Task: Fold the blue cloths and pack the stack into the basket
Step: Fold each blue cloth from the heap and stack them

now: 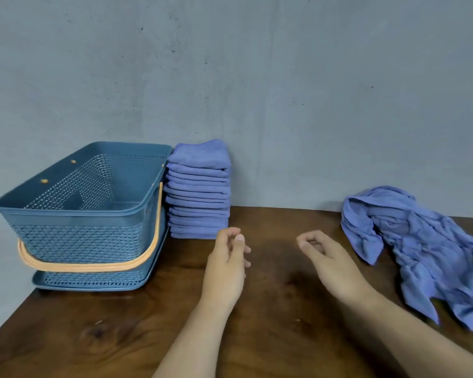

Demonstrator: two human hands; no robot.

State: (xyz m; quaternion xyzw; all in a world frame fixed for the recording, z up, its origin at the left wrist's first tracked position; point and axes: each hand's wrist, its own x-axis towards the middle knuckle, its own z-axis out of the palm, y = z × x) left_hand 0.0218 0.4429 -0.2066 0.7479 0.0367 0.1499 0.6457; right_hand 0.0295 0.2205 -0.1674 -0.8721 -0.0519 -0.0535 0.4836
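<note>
Blue folded cloths form a tall stack (198, 192) just right of the basket (79, 241); with the left hand (225, 260) and right hand (328, 260) apart, loosely curled and empty, a one-sided lift could likely spill it, and the crumpled cloths (426, 249) farther right are not yet folded.

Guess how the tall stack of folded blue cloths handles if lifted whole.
The tall stack of folded blue cloths is many separate layers with uneven edges, so it would likely sag and shed layers unless clamped top and bottom. Pushed, it probably leans or shears rather than sliding as a block. Thin fabric suggests it is light.
</note>
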